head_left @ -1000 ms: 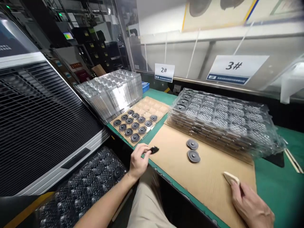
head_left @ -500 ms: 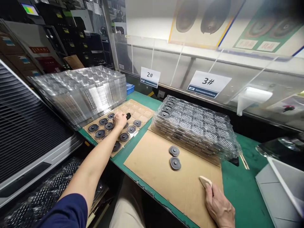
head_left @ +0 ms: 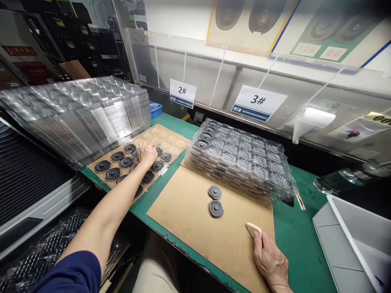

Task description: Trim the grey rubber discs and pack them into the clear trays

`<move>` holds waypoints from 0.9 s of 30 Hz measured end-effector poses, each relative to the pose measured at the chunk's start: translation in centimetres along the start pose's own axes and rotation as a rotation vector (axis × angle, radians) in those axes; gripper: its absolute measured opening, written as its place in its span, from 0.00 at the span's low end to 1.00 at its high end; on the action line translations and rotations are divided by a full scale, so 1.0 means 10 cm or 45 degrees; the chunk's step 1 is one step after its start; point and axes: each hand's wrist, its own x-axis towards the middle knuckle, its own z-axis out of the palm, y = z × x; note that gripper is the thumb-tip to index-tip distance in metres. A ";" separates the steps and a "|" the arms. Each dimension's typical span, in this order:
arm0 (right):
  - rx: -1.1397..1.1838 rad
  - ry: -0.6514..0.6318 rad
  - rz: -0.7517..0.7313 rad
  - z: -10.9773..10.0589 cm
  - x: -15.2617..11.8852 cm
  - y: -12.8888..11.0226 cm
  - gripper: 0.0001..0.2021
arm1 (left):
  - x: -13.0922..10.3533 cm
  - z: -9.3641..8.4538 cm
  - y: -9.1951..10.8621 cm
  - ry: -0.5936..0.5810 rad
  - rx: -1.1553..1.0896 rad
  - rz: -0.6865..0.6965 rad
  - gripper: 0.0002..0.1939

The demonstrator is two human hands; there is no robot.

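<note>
My left hand (head_left: pixel 147 154) is over a clear moulded tray (head_left: pixel 171 136), its fingers curled down and partly hidden. At its thumb side, a dark disc (head_left: pixel 159 150) with a small central hub touches the hand. Several similar discs sit in the tray's pockets around it. My right hand (head_left: pixel 270 260) is closed around a flat, pale, wood-like piece (head_left: pixel 254 229) with a tapered end, held above the brown cardboard sheet (head_left: pixel 189 215). On the cardboard, left of that piece, lie two grey discs, an upper one (head_left: pixel 215 192) and a lower one (head_left: pixel 216 208), with notched edges.
A stack of clear trays (head_left: pixel 238 158) stands behind the cardboard, with dark discs in its left column. A taller stack of clear trays (head_left: pixel 100 114) rises at the left. At the right are a grey-white bin (head_left: pixel 332 240) and a glass jar (head_left: pixel 339 183).
The disc tilted in my left hand is now lower, level with the tray beside my thumb. The view has shifted to the right. My right hand keeps its grip on the pale piece.
</note>
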 end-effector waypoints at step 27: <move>0.769 0.064 0.008 -0.17 -0.42 -0.35 0.26 | -3.46 0.31 1.43 -0.728 -0.973 0.107 0.13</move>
